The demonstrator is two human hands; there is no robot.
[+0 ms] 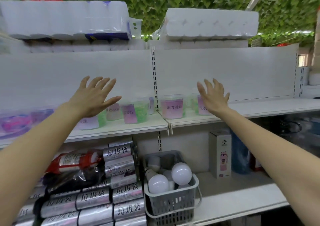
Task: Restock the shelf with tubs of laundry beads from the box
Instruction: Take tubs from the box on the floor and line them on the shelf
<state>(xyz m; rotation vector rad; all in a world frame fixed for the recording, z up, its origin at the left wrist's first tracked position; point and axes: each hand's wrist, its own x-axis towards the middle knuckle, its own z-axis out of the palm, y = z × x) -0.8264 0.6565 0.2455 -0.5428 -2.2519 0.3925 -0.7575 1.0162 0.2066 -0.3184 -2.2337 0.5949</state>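
Note:
Several clear tubs of laundry beads with pink labels stand on the white middle shelf (pixel 121 129). One tub with green beads (pixel 134 112) sits left of the shelf joint, and a pink-labelled tub (pixel 172 106) sits just right of it. My left hand (pixel 94 95) is raised in front of the left group with fingers spread, holding nothing. Over another tub (pixel 200 105) my right hand (pixel 213 95) hovers, also spread, partly hiding it. The box is not in view.
Packs of toilet paper (pixel 69 19) lie on top of the unit. Below are silver rolls of rubbish bags (pixel 124 192), a grey basket (pixel 173 203) of light bulbs and a white carton (pixel 220 156). The middle shelf runs bare to the right (pixel 268 106).

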